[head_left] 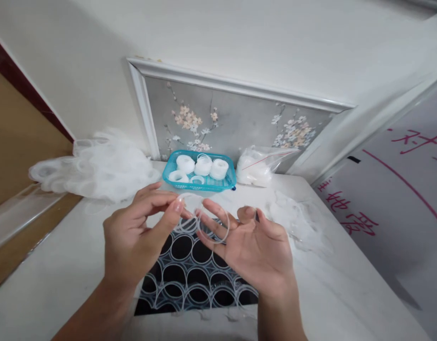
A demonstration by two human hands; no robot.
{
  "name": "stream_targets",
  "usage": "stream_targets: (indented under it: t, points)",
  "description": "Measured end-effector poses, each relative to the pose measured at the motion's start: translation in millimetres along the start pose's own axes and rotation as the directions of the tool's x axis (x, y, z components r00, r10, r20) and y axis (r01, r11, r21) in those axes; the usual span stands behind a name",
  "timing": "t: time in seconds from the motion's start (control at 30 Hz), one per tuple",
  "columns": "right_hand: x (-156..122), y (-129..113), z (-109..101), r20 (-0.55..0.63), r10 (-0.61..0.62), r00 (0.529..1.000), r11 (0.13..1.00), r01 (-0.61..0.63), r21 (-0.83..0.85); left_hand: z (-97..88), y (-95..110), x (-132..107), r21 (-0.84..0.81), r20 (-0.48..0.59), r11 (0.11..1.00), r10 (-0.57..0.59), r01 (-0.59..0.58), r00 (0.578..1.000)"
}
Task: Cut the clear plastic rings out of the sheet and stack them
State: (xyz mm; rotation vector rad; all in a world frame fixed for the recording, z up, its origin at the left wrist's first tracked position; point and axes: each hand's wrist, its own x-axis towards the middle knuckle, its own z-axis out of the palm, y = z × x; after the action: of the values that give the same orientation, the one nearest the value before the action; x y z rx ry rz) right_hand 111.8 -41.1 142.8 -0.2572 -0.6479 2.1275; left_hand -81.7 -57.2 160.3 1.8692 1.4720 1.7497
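Left hand [133, 241] pinches rings [188, 195], right hand [257, 241] spread, above white table [328, 293], lower center; floral panel [240, 118] on wall [222, 33], upper center; red-lettered board [385, 260], right.

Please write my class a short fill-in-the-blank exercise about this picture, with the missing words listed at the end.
1. The left hand pinches thin rings between its fingers and ____.
2. The right hand turns its ____ toward the camera.
3. From the camera's viewpoint, the clear bag stands just to the ____ of the blue basket.
4. The frame around the flowered panel is colored ____.

Missing words: thumb; palm; right; white.
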Motion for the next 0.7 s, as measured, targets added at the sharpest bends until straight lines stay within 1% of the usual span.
stream_targets:
  t: [0.07,0.1,0.13,0.17,0.2,0.23,0.27,0.3,0.33,0.37,0.4,0.43,0.47,0.5,0.53,0.57,0.6,0.63,0.7]
  points:
    - [-3.9,-10.9,-3.2,-0.088,-0.105,0.991,0.994,0.101,-0.046,11.0,-6.5,6.2,-0.022,-0.017,0.998,-0.052,0.052,0.998]
    - [-7.7,-18.3,-5.2,-0.135,-0.184,0.974,0.981,0.174,-0.083,20.5,-9.0,11.3,-0.039,0.013,0.997,-0.069,0.069,0.998]
    - [-12.7,-26.6,-7.4,-0.182,-0.279,0.943,0.957,0.259,-0.129,33.5,-10.6,17.3,-0.051,0.064,0.996,-0.07,0.073,0.995]
    - [-18.8,-35.3,-9.9,-0.225,-0.382,0.896,0.92,0.345,-0.189,50.0,-10.9,23.8,-0.06,0.131,0.996,-0.051,0.059,0.99]
    - [-25.7,-43.9,-12.7,-0.266,-0.489,0.831,0.866,0.427,-0.26,70.1,-9.8,30.0,-0.069,0.219,0.997,-0.017,0.033,0.976]
    - [-32.9,-52.2,-15.7,-0.299,-0.591,0.749,0.8,0.495,-0.339,93.2,-7.5,35.0,-0.078,0.295,0.997,0.017,0.006,0.955]
    - [-40.2,-59.7,-19.0,-0.327,-0.683,0.654,0.725,0.546,-0.42,118.3,-4.2,38.4,-0.092,0.388,0.996,0.056,-0.022,0.92]
    - [-46.9,-66.3,-22.5,-0.346,-0.758,0.553,0.648,0.577,-0.497,144.4,-0.4,39.6,-0.115,0.49,0.992,0.094,-0.043,0.867]
    - [-52.8,-71.9,-26.2,-0.357,-0.817,0.453,0.575,0.59,-0.567,170.0,3.4,38.6,-0.138,0.562,0.988,0.139,-0.074,0.815]
    - [-57.5,-76.6,-30.0,-0.36,-0.859,0.363,0.511,0.586,-0.629,193.7,6.6,36.0,-0.15,0.613,0.983,0.177,-0.107,0.77]
    - [-61.1,-80.4,-34.0,-0.357,-0.887,0.292,0.461,0.568,-0.682,214.4,9.0,32.1,-0.144,0.648,0.98,0.197,-0.135,0.735]
    - [-63.3,-83.5,-38.0,-0.353,-0.904,0.24,0.426,0.537,-0.728,231.2,10.2,27.8,-0.126,0.65,0.981,0.196,-0.15,0.734]
    - [-64.4,-86.0,-42.0,-0.351,-0.913,0.209,0.408,0.496,-0.767,243.6,10.1,23.9,-0.118,0.65,0.982,0.187,-0.145,0.736]
    - [-64.5,-87.9,-45.9,-0.353,-0.915,0.196,0.404,0.454,-0.794,251.4,8.9,20.9,-0.123,0.651,0.985,0.172,-0.12,0.74]
    - [-63.6,-89.4,-49.4,-0.359,-0.912,0.199,0.41,0.418,-0.811,254.8,6.9,19.4,-0.141,0.65,0.987,0.154,-0.081,0.744]
    - [-62.0,-90.3,-52.3,-0.368,-0.904,0.219,0.427,0.387,-0.817,254.3,4.4,19.5,-0.171,0.654,0.985,0.137,-0.032,0.744]
    - [-59.7,-90.7,-54.5,-0.377,-0.891,0.252,0.448,0.365,-0.816,250.5,2.0,21.2,-0.204,0.657,0.979,0.125,0.016,0.744]
    - [-56.9,-90.4,-56.0,-0.383,-0.874,0.3,0.474,0.349,-0.809,243.9,0.1,24.1,-0.234,0.661,0.971,0.121,0.05,0.741]
    - [-49.7,-87.7,-56.1,-0.376,-0.829,0.414,0.522,0.33,-0.787,224.8,-1.3,32.1,-0.276,0.667,0.958,0.131,0.08,0.734]
